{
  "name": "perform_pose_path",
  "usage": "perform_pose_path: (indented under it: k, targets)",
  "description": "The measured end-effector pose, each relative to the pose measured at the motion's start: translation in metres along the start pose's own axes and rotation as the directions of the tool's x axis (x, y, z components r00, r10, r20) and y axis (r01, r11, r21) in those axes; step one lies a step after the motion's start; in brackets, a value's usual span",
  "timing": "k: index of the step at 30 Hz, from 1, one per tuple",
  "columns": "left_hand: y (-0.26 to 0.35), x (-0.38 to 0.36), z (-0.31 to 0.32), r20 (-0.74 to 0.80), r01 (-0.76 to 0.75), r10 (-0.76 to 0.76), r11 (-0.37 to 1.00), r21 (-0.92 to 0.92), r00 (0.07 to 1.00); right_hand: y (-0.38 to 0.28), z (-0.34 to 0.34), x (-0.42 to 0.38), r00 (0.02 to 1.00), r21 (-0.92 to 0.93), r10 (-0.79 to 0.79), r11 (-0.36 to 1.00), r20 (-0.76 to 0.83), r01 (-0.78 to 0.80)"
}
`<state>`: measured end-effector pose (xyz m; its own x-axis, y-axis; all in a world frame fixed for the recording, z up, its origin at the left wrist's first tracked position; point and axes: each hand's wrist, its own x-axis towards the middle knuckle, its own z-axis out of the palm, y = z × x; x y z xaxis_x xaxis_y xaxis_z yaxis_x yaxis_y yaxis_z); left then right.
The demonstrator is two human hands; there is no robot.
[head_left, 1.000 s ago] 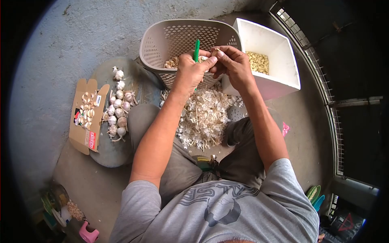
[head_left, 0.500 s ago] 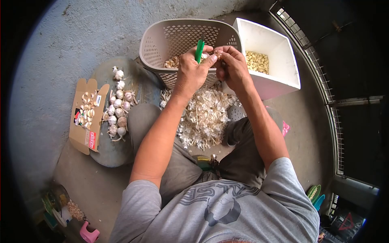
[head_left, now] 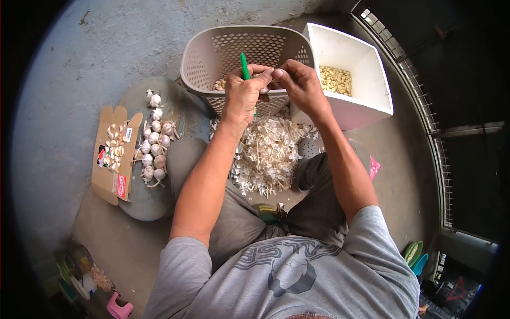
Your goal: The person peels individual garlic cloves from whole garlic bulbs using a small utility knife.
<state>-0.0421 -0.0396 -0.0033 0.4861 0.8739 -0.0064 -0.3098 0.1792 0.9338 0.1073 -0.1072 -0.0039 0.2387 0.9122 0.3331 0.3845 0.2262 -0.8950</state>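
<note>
Both hands are up at the near rim of the basket [head_left: 196, 58], and here's the left grip [head_left: 242, 98], fingers curled around a green tool [head_left: 244, 65]. It's tucked against the palm, which seems to leave the thumb free to work. Just under that thumb there's pale garlic [head_left: 264, 90], mostly hidden by the fingers. The right grip [head_left: 304, 87] comes in beside it, thumb and finger pressed together in a pinch; whether a scrap is caught between them, I can't tell. Holding both so close probably lets them share one small piece.

Look left of the left grip: whole bulbs [head_left: 154, 138] on a round board [head_left: 143, 208], beside a carton [head_left: 104, 183] with loose cloves, likely set there for easy reach. A heap of husks [head_left: 265, 154] sits nearer the body, between the legs.

Now the edges! The basket's near rim runs right under both grips, and the white box [head_left: 372, 69] stands close on the right grip's outer side. The roomiest way is up, or forward over the basket's open mouth.
</note>
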Motion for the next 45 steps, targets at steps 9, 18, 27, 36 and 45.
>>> perform_pose_path:
  k: [9, 18, 27, 36, 45]
  targets:
    - [-0.012, -0.008, 0.014, 0.018, -0.456, 0.511, 0.751, 0.478, 0.86, -0.012, 0.018, 0.006, 0.91, 0.298, 0.414, 0.87, -0.005, -0.394]
    - [-0.007, 0.006, 0.002, -0.056, 0.006, -0.019, 0.975, -0.223, 0.998, 0.005, -0.001, 0.007, 0.91, 0.711, 0.387, 0.598, 0.148, -0.37]
    - [-0.004, 0.008, -0.003, -0.085, 0.044, -0.063, 0.977, -0.207, 0.994, -0.003, -0.003, 0.003, 0.942, 0.607, 0.281, 0.722, 0.184, -0.334]
    - [0.005, 0.007, -0.013, 0.003, 0.2, -0.214, 0.909, -0.365, 0.977, -0.008, -0.042, 0.004, 0.911, 0.755, -0.068, 0.586, 0.408, -0.294]
    - [0.001, 0.007, -0.012, 0.015, 0.23, -0.237, 0.92, -0.317, 0.971, -0.01, -0.02, 0.011, 0.985, 0.072, 0.175, 0.982, -0.006, -0.174]
